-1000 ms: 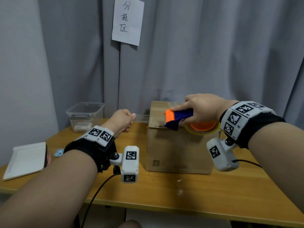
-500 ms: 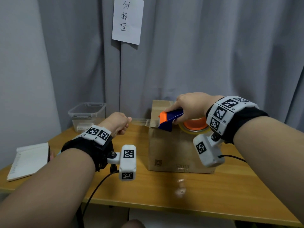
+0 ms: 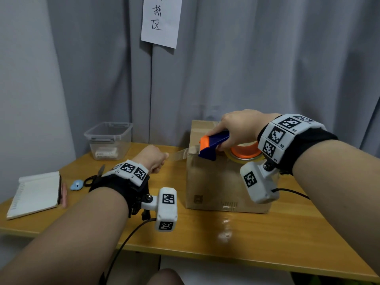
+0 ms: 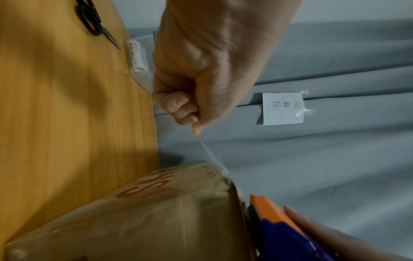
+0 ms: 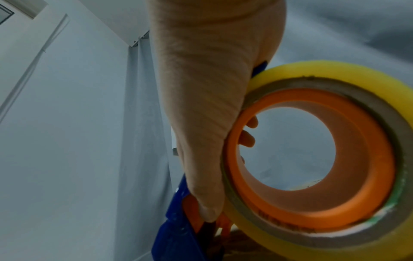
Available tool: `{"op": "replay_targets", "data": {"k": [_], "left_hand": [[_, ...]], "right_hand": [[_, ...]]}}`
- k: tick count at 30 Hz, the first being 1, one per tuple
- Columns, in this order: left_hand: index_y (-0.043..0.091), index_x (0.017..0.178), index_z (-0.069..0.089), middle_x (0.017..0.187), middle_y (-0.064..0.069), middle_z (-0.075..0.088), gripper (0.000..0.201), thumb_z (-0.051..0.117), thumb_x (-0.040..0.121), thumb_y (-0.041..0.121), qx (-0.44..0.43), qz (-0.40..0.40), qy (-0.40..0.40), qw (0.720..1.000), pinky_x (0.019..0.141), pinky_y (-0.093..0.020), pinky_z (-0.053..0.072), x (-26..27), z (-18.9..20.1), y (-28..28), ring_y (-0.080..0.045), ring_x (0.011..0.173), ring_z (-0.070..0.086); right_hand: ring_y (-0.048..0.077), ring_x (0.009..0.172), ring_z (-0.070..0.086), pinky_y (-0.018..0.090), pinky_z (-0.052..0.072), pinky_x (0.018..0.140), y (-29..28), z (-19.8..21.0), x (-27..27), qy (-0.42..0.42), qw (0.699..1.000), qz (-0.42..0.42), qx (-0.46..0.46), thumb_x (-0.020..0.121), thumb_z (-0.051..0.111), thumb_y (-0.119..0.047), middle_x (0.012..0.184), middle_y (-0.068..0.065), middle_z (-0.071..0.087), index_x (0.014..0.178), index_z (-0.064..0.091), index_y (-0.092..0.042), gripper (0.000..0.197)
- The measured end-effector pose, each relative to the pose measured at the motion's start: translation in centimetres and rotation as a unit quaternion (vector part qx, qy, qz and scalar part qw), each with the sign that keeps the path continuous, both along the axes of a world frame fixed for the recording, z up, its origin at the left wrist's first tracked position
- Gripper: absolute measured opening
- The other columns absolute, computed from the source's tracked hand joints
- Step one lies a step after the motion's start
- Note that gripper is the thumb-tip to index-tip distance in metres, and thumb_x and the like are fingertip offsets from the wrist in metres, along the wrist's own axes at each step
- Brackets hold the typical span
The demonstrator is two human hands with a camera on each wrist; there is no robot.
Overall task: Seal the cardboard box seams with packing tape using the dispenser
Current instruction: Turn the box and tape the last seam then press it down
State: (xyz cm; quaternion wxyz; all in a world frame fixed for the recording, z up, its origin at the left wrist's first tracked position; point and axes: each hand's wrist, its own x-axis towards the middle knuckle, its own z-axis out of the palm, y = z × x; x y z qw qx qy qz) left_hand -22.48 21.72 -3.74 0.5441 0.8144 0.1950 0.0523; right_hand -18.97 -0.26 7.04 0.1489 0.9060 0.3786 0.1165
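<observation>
A brown cardboard box point(image 3: 218, 182) stands on the wooden table point(image 3: 267, 239), right of centre. My right hand point(image 3: 236, 128) grips a blue and orange tape dispenser point(image 3: 213, 144) over the box's top left edge; its yellowish tape roll point(image 5: 321, 159) with an orange core sits behind the hand. A clear tape strip point(image 3: 177, 156) runs from the dispenser leftwards to my left hand point(image 3: 153, 159), which pinches its free end point(image 4: 196, 131) in the air beside the box point(image 4: 156, 211). The strip bends over the box's top corner.
A clear plastic tub point(image 3: 110, 140) stands at the back left by the grey curtain. Black scissors point(image 3: 95, 177), a small blue object point(image 3: 76, 185) and an open notebook point(image 3: 35, 194) lie on the left. A paper sign point(image 3: 161, 19) hangs on the curtain.
The right hand has carried the dispenser left to the box's top left edge. The left hand keeps its pinch on the tape end and has drifted slightly left and down.
</observation>
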Motion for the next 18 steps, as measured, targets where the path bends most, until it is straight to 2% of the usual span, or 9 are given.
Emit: {"op": "replay_targets", "data": {"k": [4,7,15,18], "left_hand": [[0.007,0.072,0.049,0.059,-0.004,0.041,0.023,0.055,0.094,0.013,-0.042,-0.013,0.018,0.999,0.031,-0.014,0.026,0.3,-1.7,-0.7,-0.012,0.046,0.031],[0.008,0.077,0.051,0.059,-0.003,0.038,0.018,0.052,0.095,0.011,-0.086,-0.027,0.022,0.996,0.03,-0.011,0.023,0.3,-2.6,-1.6,-0.01,0.046,0.028],[0.012,0.069,0.044,0.057,0.0,0.037,0.028,0.048,0.097,0.014,-0.132,-0.026,0.023,0.991,0.029,-0.012,0.023,0.6,-3.6,-3.3,-0.005,0.035,0.028],[0.012,0.07,0.042,0.059,0.0,0.037,0.028,0.045,0.098,0.016,-0.137,-0.028,0.027,0.99,0.029,-0.012,0.023,0.7,-3.8,-3.9,-0.007,0.043,0.028]], "right_hand": [[0.008,0.081,0.047,0.027,0.034,0.071,0.0,-0.2,0.0,-0.012,1.0,-0.003,-0.001,0.085,0.057,-0.051,0.081,-0.021,0.044,0.131,0.046,-0.051,0.047],[0.01,0.083,0.047,0.029,0.036,0.071,0.0,-0.3,0.0,-0.014,1.0,-0.006,0.0,0.085,0.057,-0.051,0.078,-0.021,0.041,0.131,0.047,-0.05,0.047],[0.01,0.086,0.046,0.029,0.034,0.069,0.0,-0.5,-0.2,-0.01,1.0,-0.009,0.02,0.084,0.06,-0.049,0.087,-0.018,0.045,0.13,0.049,-0.049,0.047],[0.011,0.086,0.046,0.029,0.035,0.069,0.0,-0.6,-0.3,-0.016,1.0,-0.012,0.022,0.084,0.06,-0.049,0.094,-0.014,0.048,0.129,0.049,-0.05,0.046]]}}
